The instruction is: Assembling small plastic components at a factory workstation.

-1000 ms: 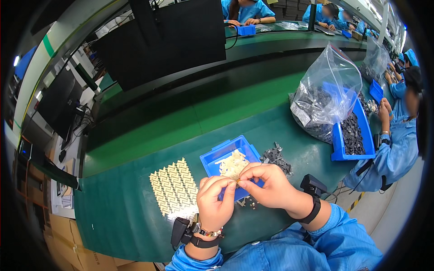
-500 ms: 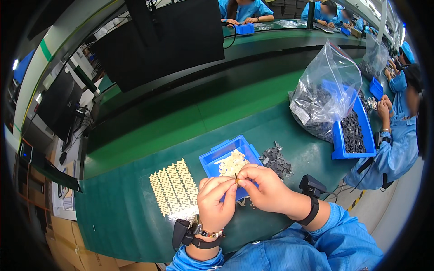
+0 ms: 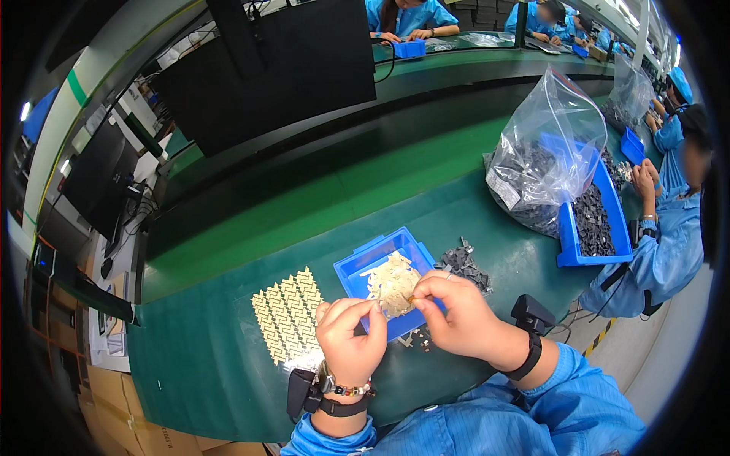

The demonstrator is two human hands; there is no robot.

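Observation:
My left hand [image 3: 352, 340] pinches a small pale sliver between thumb and forefinger, too small to name. Beside it, my right hand [image 3: 462, 319] closes its fingertips on a tiny brownish-yellow piece [image 3: 412, 299]. Both hands hover over the near part of a blue plastic tray [image 3: 348, 275], a short gap between their fingertips. Inside the tray lies a heap of thin cream-coloured pieces [image 3: 390, 275]. Left of the tray, many cream pieces form a zigzag-patterned sheet [image 3: 285, 311] on the green mat.
Dark grey small parts [image 3: 465, 264] lie heaped right of the tray, and scraps [image 3: 414, 340] lie at its near edge. Further right stand a large clear bag [image 3: 532, 167] of dark parts and a blue bin [image 3: 627, 247]. A black monitor [image 3: 262, 80] hangs ahead. Co-workers sit right and opposite.
My hands, whose fingertips met half a second ago, have drawn apart, the left slightly leftward and the right slightly rightward. Each keeps its pinch.

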